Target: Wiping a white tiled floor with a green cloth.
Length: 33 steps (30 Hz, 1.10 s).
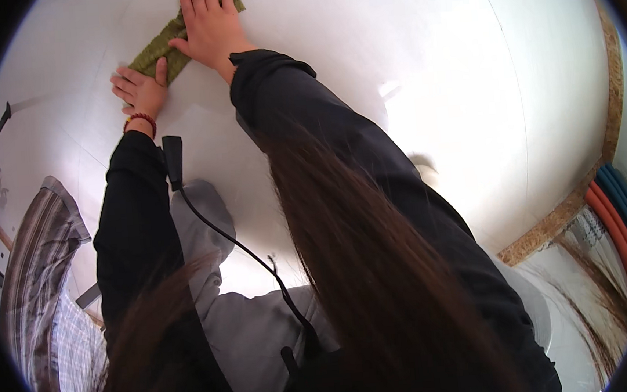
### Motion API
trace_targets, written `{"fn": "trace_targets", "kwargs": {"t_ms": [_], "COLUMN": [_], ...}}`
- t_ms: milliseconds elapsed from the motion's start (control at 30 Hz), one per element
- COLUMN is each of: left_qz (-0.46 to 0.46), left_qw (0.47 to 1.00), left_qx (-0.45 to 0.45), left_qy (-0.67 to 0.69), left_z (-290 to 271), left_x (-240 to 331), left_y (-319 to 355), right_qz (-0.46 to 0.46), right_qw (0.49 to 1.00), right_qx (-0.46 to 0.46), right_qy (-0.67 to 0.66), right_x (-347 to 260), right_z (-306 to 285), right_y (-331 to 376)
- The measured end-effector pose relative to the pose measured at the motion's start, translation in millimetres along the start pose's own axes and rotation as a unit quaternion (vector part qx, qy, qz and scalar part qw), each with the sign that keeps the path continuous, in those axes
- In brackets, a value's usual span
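Rests left hand (145,96) and right hand (214,37), both with fingers spread wide, over opposite ends of a green cloth (156,53) on a white surface (344,24), upper left of the frame.

passable: white surface (451,74) right of green cloth (163,50) | obstacles: black cable (234,241), brown hair (356,266)

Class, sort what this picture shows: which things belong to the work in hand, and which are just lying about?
In the work:
left hand, fingers spread
right hand, laid flat
green cloth, touched by both
white surface beneath

Lying about:
striped brown fabric, left
checked fabric beside it
orange strip, far right
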<state>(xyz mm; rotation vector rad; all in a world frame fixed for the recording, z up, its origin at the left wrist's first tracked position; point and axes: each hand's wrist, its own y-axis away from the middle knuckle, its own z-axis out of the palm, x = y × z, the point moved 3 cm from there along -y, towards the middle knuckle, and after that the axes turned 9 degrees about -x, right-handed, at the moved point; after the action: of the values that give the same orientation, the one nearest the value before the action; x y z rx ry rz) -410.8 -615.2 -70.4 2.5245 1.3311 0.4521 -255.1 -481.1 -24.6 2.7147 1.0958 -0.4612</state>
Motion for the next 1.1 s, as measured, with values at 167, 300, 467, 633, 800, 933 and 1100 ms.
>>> {"fn": "trace_targets", "kwargs": {"t_ms": [167, 300, 467, 633, 800, 933, 1100], "left_qz": [-0.040, -0.087, -0.137, -0.154, -0.154, -0.162, -0.174], "left_qw": [0.999, 0.996, 0.987, 0.978, 0.976, 0.971, 0.965], "left_qx": [-0.001, -0.009, -0.088, -0.139, -0.147, -0.166, -0.183], "left_qy": [0.026, 0.018, -0.013, 0.020, 0.040, 0.053, 0.065], "left_z": [-4.3, 37.1, 61.1, 57.9, 58.4, 58.1, 56.9], "left_x": [36.8, 49.1, 84.2, 88.6, 91.4, 93.8, 100.1], "left_y": [28.5, 106.3, 168.3, 183.7, 196.9, 202.3, 201.2], "right_qz": [-0.103, -0.162, -0.191, -0.186, -0.205, -0.224, -0.227], "right_qw": [0.994, 0.980, 0.981, 0.980, 0.976, 0.968, 0.966], "right_qx": [-0.015, -0.051, -0.016, -0.030, -0.053, -0.075, -0.112], "right_qy": [0.028, 0.107, -0.016, -0.071, -0.055, -0.084, -0.043], "right_x": [31.2, 56.2, 99.5, 105.7, 109.1, 109.0, 111.5], "right_z": [-27.3, -22.3, -28.4, -37.7, -45.0, -43.6, -45.7], "right_y": [-13.1, 44.5, 95.3, 118.0, 122.6, 121.4, 117.4]}}
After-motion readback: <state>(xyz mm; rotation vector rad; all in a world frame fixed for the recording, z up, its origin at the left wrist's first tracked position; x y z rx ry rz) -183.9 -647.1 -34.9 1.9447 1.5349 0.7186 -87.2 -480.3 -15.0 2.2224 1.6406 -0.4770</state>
